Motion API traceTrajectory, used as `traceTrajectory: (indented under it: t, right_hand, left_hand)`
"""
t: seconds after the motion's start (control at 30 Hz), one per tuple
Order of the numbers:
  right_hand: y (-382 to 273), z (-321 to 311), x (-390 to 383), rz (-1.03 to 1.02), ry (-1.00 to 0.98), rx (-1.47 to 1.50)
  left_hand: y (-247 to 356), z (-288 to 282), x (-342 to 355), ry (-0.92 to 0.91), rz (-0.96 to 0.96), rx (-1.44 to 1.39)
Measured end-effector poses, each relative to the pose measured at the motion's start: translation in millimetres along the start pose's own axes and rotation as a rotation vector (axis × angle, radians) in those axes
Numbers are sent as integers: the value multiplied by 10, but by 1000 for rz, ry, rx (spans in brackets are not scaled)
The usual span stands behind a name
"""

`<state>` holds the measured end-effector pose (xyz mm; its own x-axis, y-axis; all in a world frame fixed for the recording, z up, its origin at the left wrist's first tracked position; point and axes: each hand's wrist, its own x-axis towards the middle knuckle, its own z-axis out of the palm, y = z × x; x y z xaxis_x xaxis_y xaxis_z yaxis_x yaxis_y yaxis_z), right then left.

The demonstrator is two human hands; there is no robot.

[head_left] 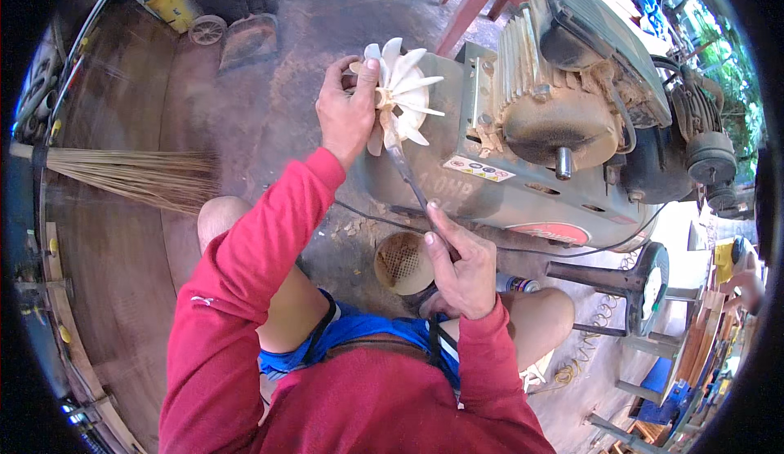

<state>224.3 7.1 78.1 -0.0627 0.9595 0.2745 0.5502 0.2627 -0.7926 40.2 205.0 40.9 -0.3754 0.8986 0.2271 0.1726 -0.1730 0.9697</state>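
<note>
My left hand [346,109] is closed on a white fan wheel [408,86] with many blades, holding it up in front of me. My right hand [465,270] grips a slim tool [415,184] with a dark handle. The tool's pale, brownish tip meets the fan wheel near its hub; whether it is a brush or a scraper I cannot tell. Close to the fan wheel, on the right, a dusty finned motor [559,115] with a bare metal shaft [563,162] sits on a grey tank [392,168].
Beneath my right hand lie a round perforated cover [404,264] and a spray can [518,284]. A cable [523,250] runs along the tank. At left are a straw broom [139,172] and a dustpan [249,40]. A red stool [465,5] stands behind, a black one [649,287] at right.
</note>
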Motion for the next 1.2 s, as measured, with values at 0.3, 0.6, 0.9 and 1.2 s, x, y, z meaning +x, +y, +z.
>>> traceTrajectory:
  t: [0.3,0.6,0.9,1.2]
  right_hand:
    - [-69,101,309,107,-27,-36]
    - [31,369,161,289,72,305]
    - [108,331,26,327,106,294]
    - [56,14,-109,-13,110,-15]
  left_hand:
    - [127,-82,-86,-63,-16,21]
    - [71,-51,-113,4,-20,1]
    - [452,-338,-66,-301,-278,27]
    - [612,-434,154,-357,-69,125]
